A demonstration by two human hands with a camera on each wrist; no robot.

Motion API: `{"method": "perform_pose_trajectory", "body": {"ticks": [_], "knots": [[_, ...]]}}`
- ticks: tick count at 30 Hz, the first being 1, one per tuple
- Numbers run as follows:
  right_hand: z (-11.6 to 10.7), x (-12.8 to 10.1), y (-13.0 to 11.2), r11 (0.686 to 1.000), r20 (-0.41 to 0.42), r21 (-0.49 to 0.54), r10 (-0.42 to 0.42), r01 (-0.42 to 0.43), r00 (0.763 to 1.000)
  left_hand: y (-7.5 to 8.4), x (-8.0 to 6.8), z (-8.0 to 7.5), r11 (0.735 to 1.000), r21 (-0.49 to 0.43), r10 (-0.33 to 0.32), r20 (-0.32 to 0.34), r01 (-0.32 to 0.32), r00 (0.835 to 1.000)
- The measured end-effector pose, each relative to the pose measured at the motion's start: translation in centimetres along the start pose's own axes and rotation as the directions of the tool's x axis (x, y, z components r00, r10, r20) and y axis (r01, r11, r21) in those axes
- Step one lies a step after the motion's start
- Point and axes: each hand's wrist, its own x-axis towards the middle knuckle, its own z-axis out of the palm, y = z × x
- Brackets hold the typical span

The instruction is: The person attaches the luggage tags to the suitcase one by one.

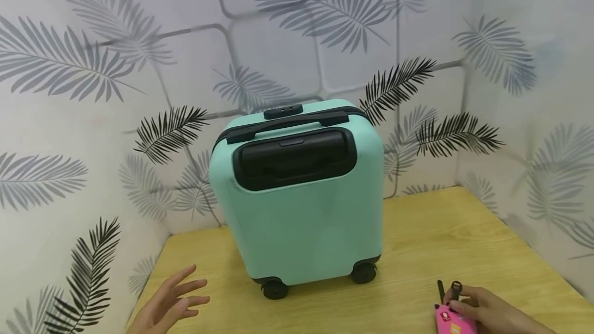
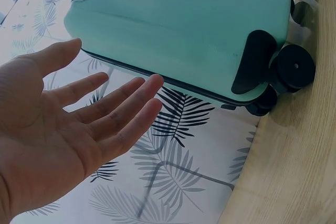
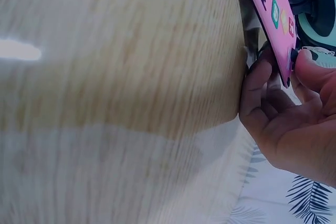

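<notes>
A small mint-green suitcase (image 1: 301,205) with black wheels and a black top handle stands upright on a wooden table (image 1: 417,251). My left hand (image 1: 174,300) hovers open, fingers spread, at the table's front left, short of the suitcase (image 2: 184,24); the left wrist view shows the palm (image 2: 68,129) bare. My right hand (image 1: 478,311) at the front right grips a pink luggage tag (image 1: 452,321) with a black strap (image 1: 447,290). In the right wrist view the fingers (image 3: 283,103) curl round the tag (image 3: 273,9).
Leaf-patterned walls (image 1: 93,117) close in the table on the left, back and right. Bare wood lies to the right of the suitcase (image 1: 455,231). The suitcase wheel (image 2: 294,66) sits near the table's left edge.
</notes>
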Motion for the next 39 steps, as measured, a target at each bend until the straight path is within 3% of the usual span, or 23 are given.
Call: {"method": "perform_pose_trajectory", "body": {"ticks": [8, 16, 18, 20, 24, 29, 35, 39], "knots": [[0.2, 0.1, -0.2, 0.999, 0.0, 0.05, 0.021, -0.021, 1.0, 0.0, 0.2, 0.4, 0.998, 0.034, -0.059, -0.041, 0.06, 0.997], [0.4, 0.6, -0.2, 0.999, -0.031, -0.019, -0.034, 0.033, 0.999, -0.4, 0.4, 0.2, 0.996, -0.025, -0.085, -0.018, 0.084, 0.996], [0.4, 0.6, -0.4, 0.996, -0.068, -0.088, -0.034, 0.028, 0.997, -0.4, 0.5, 0.2, 0.995, -0.028, -0.098, -0.024, 0.097, 0.995], [0.5, 0.7, -0.7, 0.978, -0.155, -0.21, -0.013, -0.02, 0.988, -0.3, 0.7, 0.4, 0.993, -0.01, -0.119, -0.048, 0.119, 0.992], [0.5, 1.0, -1.8, 0.921, -0.323, -0.353, 0.047, -0.167, 0.945, 0.6, 1.3, 1.1, 0.988, 0.033, -0.147, -0.1, 0.151, 0.984], [1.6, 1.4, -3.1, 0.92, -0.401, -0.332, 0.061, -0.207, 0.914, 1.7, 2.1, 2.0, 0.988, 0.066, -0.135, -0.091, 0.141, 0.987], [2.9, 1.6, -4.2, 0.93, -0.416, -0.311, 0.053, -0.197, 0.908, 2.7, 2.8, 3.1, 0.987, 0.103, -0.11, -0.12, 0.123, 0.987], [3.4, 1.6, -4.7, 0.937, -0.418, -0.306, 0.03, -0.171, 0.908, 3.1, 3.0, 3.5, 0.992, 0.099, -0.071, -0.106, 0.081, 0.992]]}}
